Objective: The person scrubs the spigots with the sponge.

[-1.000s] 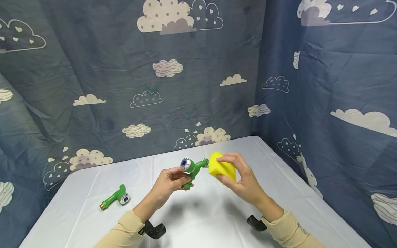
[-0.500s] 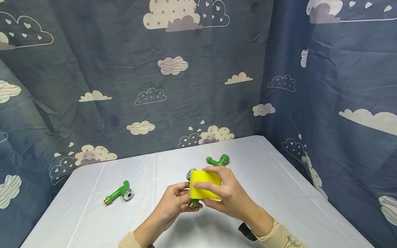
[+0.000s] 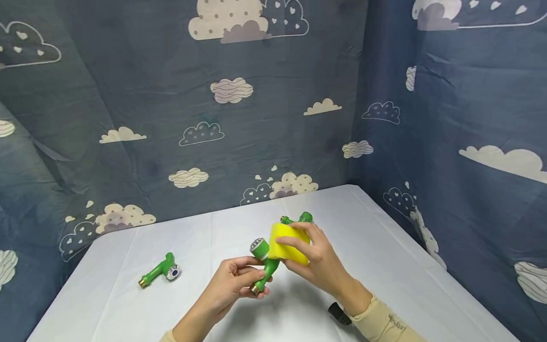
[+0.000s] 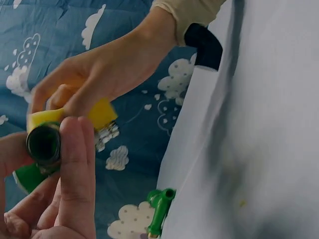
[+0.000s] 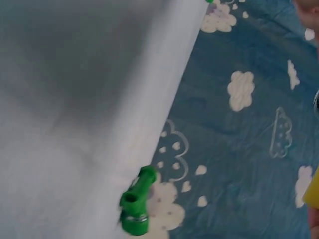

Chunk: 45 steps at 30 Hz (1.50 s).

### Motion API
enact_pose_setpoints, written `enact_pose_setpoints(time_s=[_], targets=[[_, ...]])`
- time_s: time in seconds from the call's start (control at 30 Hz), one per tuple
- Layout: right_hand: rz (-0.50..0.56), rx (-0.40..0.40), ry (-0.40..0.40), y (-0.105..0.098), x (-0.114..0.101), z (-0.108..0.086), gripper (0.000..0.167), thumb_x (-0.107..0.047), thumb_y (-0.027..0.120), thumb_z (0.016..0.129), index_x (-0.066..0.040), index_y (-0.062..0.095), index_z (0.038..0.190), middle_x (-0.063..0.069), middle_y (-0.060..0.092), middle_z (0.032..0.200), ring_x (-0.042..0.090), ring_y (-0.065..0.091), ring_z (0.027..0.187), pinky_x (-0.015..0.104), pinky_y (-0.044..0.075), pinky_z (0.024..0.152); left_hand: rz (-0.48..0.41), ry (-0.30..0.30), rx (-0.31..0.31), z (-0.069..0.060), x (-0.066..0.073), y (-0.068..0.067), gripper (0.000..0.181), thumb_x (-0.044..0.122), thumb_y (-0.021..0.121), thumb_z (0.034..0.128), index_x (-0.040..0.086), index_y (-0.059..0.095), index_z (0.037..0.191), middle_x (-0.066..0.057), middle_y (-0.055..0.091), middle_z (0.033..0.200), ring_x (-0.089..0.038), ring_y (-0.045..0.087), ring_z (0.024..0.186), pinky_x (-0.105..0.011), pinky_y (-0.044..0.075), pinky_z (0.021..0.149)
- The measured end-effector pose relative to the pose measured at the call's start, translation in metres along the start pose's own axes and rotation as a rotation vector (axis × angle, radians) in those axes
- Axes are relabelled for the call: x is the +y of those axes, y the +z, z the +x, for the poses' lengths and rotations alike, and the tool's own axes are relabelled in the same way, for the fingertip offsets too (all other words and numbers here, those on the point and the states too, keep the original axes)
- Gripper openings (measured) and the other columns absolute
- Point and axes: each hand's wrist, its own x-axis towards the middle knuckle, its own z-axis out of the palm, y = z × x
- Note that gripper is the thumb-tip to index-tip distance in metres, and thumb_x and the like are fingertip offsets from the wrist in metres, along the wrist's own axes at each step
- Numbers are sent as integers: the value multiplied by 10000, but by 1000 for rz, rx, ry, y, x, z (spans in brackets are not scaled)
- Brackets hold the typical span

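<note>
Shifted rightward, the right hand [image 3: 321, 260] pinches its yellow foam sponge [image 3: 281, 232]; the left hand [image 3: 236, 280] grips the brass-ended green tap [image 3: 270, 269], seemingly steadying it.

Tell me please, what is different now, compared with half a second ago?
The right hand moved the yellow sponge up and rightward, away from the front of the held faucet, uncovering more of it. The left hand still holds that faucet; nothing was let go. The left faucet and the far faucet stayed on the table.
</note>
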Motion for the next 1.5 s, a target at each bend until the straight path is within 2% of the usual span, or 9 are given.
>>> enact_pose_setpoints(time_s=[0.2,0.43,0.53,0.8,0.97,1.07,1.2,1.33,1.5], targets=[[57,52,61,7,7,6,587,-64,949,739,-226,735,1262,156,586,1359,328,595,1225,493,618,955,-33,1,57,-11,0,-15,481,106,738,1004,-111,565,1397,-59,817,995,-145,795,791,-315,682,770],[69,-37,-228,6,-11,14,601,-183,952,763,-289,730,1311,156,591,1396,319,585,1255,509,615,970,-31,-29,39,-3,0,-12,451,131,711,1023,-114,582,1378,-79,821,1002,-143,786,787,-287,678,758],[40,-51,-269,7,-12,18,641,-195,975,727,-308,731,1308,153,599,1391,314,597,1250,525,618,959,-26,-28,-10,1,2,-9,418,145,698,1032,-112,611,1350,-69,815,987,-143,786,778,-280,676,749],[29,-26,-213,2,-4,32,582,-169,923,779,-280,732,1318,159,606,1380,321,605,1199,522,600,952,6,2,-53,3,16,-14,383,110,704,1015,-125,629,1309,-82,811,984,-136,787,766,-261,671,723],[84,-9,-144,10,-7,41,557,-169,936,794,-244,732,1307,151,599,1375,314,595,1220,499,609,969,80,34,-56,-8,26,-29,463,104,736,1008,-143,599,1374,-71,817,1001,-153,796,788,-285,676,726],[96,12,-89,14,-7,45,560,-146,942,788,-236,729,1299,157,596,1358,323,592,1222,491,615,954,140,61,-17,-16,31,-39,482,91,759,990,-139,600,1383,-53,818,993,-160,797,792,-311,681,739],[112,50,-54,12,-8,47,570,-107,935,766,-227,728,1284,167,588,1349,330,586,1222,476,627,930,237,100,108,-18,34,-43,492,82,783,968,-130,614,1378,-112,816,1002,-159,792,779,-328,686,745],[99,45,-177,10,-16,47,583,-150,944,748,-236,729,1284,179,588,1361,333,584,1227,490,629,947,239,98,194,-15,32,-39,461,81,759,979,-131,619,1363,-177,815,1012,-162,782,747,-338,690,743],[26,17,-341,14,-26,49,633,-227,986,723,-272,727,1298,176,612,1356,325,604,1223,525,589,974,123,60,75,-12,31,-28,448,90,686,1007,-148,605,1379,-100,822,981,-161,783,754,-310,682,743]])
